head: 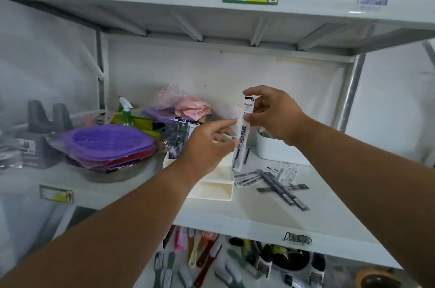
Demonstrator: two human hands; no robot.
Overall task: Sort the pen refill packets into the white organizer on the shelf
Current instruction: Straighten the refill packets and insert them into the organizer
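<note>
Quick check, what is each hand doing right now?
Left hand: fingers touching the refill packet, grip unclear.
Right hand: pinching the packet's top, holding it upright.

One white refill packet point(243, 132) upright, held above white organizer point(213, 190). Loose refill packets point(274, 180) scattered on shelf point(294, 214) just right; more standing in organizer's rear compartment.

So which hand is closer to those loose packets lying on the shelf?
Right. The right hand is above the loose packets, holding an upright packet; the left hand is further left, over the white organizer.
</note>
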